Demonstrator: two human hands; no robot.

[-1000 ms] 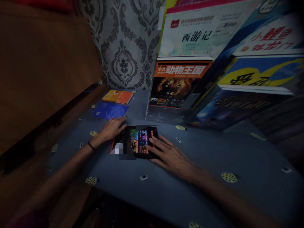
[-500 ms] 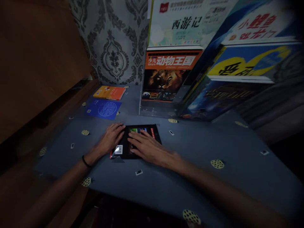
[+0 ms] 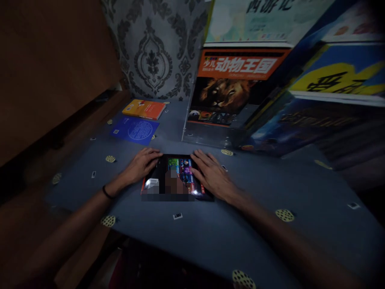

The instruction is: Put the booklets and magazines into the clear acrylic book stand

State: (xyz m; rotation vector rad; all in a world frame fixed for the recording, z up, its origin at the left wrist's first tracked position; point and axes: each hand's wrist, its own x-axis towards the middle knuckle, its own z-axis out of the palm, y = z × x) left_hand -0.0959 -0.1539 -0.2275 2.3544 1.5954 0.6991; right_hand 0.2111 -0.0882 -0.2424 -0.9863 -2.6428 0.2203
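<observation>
A black book (image 3: 162,168) with small colourful pictures lies flat on the grey-blue table covering (image 3: 135,208). Part of its cover is blurred out by a pixel block. My left hand (image 3: 142,165) rests at the book's left edge, its fingers stretched toward the top left corner. On the right edge lies my right hand (image 3: 210,174), fingers extended and slightly apart. Both hands are flat, and neither grips the book.
Left of centre lie a blue booklet (image 3: 135,130) and an orange book (image 3: 144,108). A clear stand (image 3: 207,136) behind holds several books, among them one with a lion cover (image 3: 231,94). A wooden panel (image 3: 54,72) rises at the left.
My right hand has slid from the middle of the book to its right edge, uncovering the pictures. My left hand stays at the left edge. The view has shifted slightly.
</observation>
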